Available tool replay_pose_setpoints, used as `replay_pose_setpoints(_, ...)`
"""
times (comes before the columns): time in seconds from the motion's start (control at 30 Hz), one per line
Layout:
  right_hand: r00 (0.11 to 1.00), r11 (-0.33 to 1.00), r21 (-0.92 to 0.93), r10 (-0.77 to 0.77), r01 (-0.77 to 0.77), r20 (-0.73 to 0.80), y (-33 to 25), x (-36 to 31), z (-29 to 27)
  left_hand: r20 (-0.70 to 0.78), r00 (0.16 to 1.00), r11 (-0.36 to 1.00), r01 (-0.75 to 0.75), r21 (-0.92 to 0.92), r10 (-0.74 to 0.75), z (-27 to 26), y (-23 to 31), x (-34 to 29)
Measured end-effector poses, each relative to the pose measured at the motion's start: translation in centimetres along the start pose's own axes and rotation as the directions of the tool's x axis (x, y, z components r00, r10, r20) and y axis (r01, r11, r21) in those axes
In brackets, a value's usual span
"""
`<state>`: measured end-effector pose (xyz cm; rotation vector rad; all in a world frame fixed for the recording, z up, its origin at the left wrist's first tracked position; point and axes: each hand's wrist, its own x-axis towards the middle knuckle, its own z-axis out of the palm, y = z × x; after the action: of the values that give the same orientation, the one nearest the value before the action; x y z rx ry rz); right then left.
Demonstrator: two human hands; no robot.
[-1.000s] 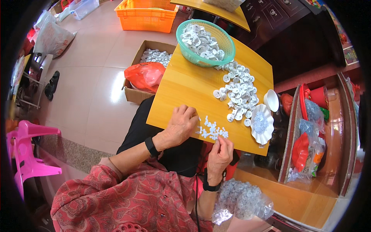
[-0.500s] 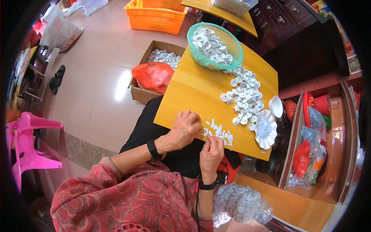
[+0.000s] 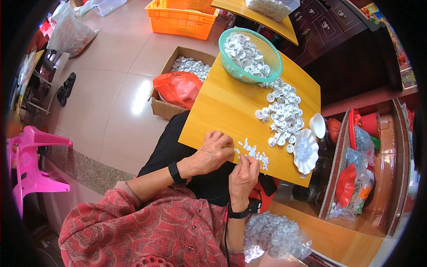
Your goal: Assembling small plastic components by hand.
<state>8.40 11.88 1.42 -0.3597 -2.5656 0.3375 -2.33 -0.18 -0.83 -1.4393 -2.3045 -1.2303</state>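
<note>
Small white plastic pieces [image 3: 252,150] lie loose on the yellow wooden table [image 3: 218,109], just beside the curled left hand [image 3: 215,149] and bent-fingered right hand [image 3: 243,175] — whether either pinches one, I cannot tell. Fingertip picking seems underway — next calls for a light, precise pinch.

On my feed a pink stool [image 3: 35,138] stands at the left, with black sandals [image 3: 67,84] and a white sack [image 3: 71,33] farther off on the tiled floor [image 3: 120,62]. I see an orange crate [image 3: 180,23] at the top, dark drawers [image 3: 320,26] to its right.
</note>
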Motion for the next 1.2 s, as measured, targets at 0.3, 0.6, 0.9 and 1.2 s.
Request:
replay_pose_setpoints(0.3,0.998,0.998,-0.052,-0.041,0.043,0.039,-0.5,0.3,0.4,-0.009,1.000,0.998,0.010,-0.067,-0.010,-0.7,0.0,-0.3)
replay_pose_setpoints(0.6,0.981,0.991,-0.064,-0.106,0.118,0.160,-2.5,0.8,-0.3,-0.107,0.986,0.972,0.107,-0.208,-0.131,-1.0,-1.1,0.8)
replay_pose_setpoints(0.9,0.991,0.990,0.060,-0.128,0.125,0.041,-0.6,-0.7,0.6,-0.019,0.994,0.970,0.099,-0.221,-0.106,0.0,-1.9,9.6)
replay_pose_setpoints(1.2,0.981,0.910,0.374,0.196,-0.177,-0.013,-0.3,-1.1,0.1,0.124,0.980,0.987,0.157,-0.031,-0.152,5.2,-5.0,14.2)
